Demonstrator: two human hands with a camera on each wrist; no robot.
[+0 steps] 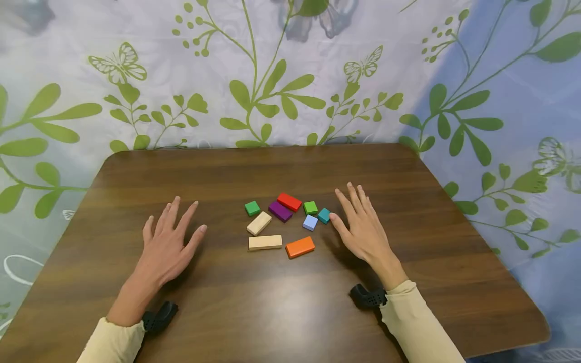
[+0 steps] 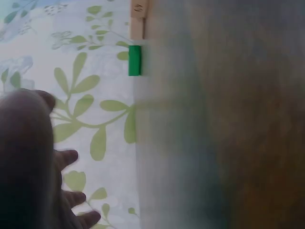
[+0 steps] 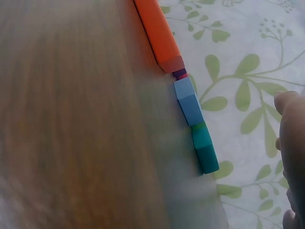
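Several coloured wooden blocks lie in a loose group mid-table. On its left are a green block (image 1: 252,208) and two plain wood blocks, one slanted (image 1: 259,224) and one level (image 1: 265,242). A purple block (image 1: 280,211) lies against a red block (image 1: 289,201). Toward the right are a light green block (image 1: 310,207), a light blue block (image 1: 310,223) and a teal block (image 1: 324,216); an orange block (image 1: 300,247) lies nearest the front. My left hand (image 1: 165,249) is spread left of the group, holding nothing. My right hand (image 1: 363,229) is also outstretched, its thumb tip beside the teal block.
The brown wooden table (image 1: 218,312) has rounded corners. Behind it hangs a pale cloth (image 1: 317,55) printed with green leaves and butterflies. Black straps, one at the left wrist (image 1: 160,317) and one at the right wrist (image 1: 366,296), sit by the cream sleeves (image 1: 419,322).
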